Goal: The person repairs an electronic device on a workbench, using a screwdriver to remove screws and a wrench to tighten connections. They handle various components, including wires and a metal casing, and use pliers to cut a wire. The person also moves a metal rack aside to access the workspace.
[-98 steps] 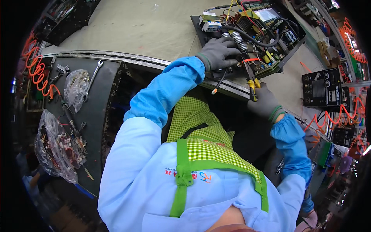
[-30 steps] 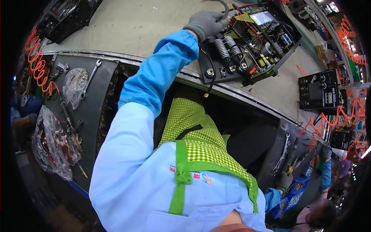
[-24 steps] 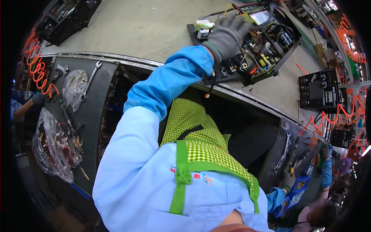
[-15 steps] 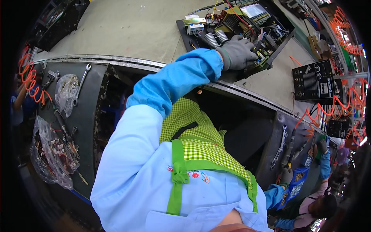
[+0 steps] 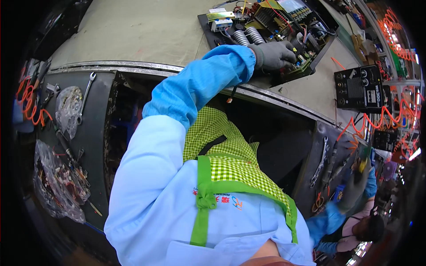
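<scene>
My left hand (image 5: 274, 56), in a grey glove, rests over the near edge of an open electronic chassis (image 5: 318, 66). Its fingers are bent down among the parts beside a green circuit board (image 5: 298, 66); what they grip is hidden. Ribbed silver cylinders (image 5: 248, 36), a terminal block (image 5: 222, 25), dark heat-sink fins and red and yellow wires fill the chassis. At the lower right, my gloved right hand (image 5: 355, 188) is smeared by motion. A small yellow thing (image 5: 364, 166) shows at its far end, and I cannot tell if the fingers hold it.
A black boxed machine (image 5: 360, 88) stands right on the bench. Bags of small parts (image 5: 60, 184) and a wrench (image 5: 87, 95) lie on the left dark surface. Wrenches (image 5: 320, 162), a blue bin (image 5: 339, 193) and coiled orange hoses (image 5: 399, 111) are right. A co-worker (image 5: 370, 226) is close by.
My right hand has lifted away from the blue parts bins, up and to the right, and the yellow thing has shifted with it. My left hand stays at the chassis, its fingers lower among the parts.
</scene>
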A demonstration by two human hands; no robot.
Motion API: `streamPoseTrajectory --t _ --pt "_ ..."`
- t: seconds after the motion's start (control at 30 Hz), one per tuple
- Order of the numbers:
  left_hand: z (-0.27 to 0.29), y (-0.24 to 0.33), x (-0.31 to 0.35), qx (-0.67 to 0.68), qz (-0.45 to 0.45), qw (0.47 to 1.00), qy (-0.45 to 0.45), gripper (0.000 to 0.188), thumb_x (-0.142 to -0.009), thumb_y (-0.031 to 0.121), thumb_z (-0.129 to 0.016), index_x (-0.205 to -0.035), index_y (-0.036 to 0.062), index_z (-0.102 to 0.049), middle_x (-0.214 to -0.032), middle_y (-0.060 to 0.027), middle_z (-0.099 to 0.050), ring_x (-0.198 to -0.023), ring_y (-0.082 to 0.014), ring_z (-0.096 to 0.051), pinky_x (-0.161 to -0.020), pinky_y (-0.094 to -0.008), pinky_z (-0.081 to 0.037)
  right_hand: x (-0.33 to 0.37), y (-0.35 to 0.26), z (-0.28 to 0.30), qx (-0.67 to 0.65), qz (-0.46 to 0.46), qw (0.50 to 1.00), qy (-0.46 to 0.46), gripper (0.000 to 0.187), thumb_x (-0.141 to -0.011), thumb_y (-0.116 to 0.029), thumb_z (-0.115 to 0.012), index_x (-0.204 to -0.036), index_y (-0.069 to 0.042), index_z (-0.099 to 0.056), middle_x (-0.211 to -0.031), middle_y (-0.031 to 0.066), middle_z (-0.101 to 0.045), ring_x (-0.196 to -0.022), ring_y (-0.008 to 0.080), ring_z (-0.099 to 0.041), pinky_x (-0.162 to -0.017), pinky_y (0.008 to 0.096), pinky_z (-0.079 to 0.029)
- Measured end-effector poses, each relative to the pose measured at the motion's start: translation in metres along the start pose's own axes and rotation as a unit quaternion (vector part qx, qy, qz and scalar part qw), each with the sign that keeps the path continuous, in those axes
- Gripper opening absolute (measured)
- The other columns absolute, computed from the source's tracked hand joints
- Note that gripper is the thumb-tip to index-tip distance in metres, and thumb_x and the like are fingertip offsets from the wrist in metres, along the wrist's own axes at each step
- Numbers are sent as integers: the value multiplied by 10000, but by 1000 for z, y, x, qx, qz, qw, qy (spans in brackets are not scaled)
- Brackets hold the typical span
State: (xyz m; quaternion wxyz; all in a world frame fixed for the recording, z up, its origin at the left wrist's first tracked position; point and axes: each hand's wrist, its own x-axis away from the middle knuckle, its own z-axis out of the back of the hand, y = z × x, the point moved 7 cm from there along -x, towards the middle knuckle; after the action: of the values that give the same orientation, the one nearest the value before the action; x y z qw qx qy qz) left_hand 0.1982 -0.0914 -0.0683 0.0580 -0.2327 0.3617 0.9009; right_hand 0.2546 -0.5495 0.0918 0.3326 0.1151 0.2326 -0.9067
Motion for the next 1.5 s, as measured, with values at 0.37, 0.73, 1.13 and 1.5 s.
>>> streamPoseTrajectory --t 0.37,0.73,1.13,1.5 --pt "0 10 16 11 -1 995 99 180 -862 179 -623 -1027 108 -638 -1197 -136 -530 -994 -353 -593 -861 -407 -495 -161 -294 -123 434 490 738 -161 214 -782 -55 -602 -983 -78 -670 -1215 108 -571 -1102 280 -549 -980 403 -406" --pt "3 6 19 -15 31 992 120 180 -875 196 -596 -1032 108 -603 -1190 -132 -539 -970 -352 -603 -832 -433 -499 -166 -327 -191 708 270 601 -255 239 -834 -117 -623 -1064 -89 -684 -1233 81 -535 -1192 265 -507 -1047 449 -362" --pt "-2 16 18 -12 18 993 119 187 -868 171 -604 -1049 127 -619 -1231 -131 -529 -982 -351 -606 -847 -435 -495 -167 -318 -198 693 375 562 -253 244 -754 -149 -690 -996 -145 -717 -1098 66 -595 -1001 243 -609 -866 383 -472" --pt "3 15 22 -17 7 990 137 186 -875 159 -589 -1052 107 -605 -1243 -125 -522 -959 -347 -610 -832 -431 -496 -181 -309 -202 649 363 588 -319 334 -766 -164 -703 -1090 -90 -674 -1000 122 -650 -949 273 -655 -845 390 -529"
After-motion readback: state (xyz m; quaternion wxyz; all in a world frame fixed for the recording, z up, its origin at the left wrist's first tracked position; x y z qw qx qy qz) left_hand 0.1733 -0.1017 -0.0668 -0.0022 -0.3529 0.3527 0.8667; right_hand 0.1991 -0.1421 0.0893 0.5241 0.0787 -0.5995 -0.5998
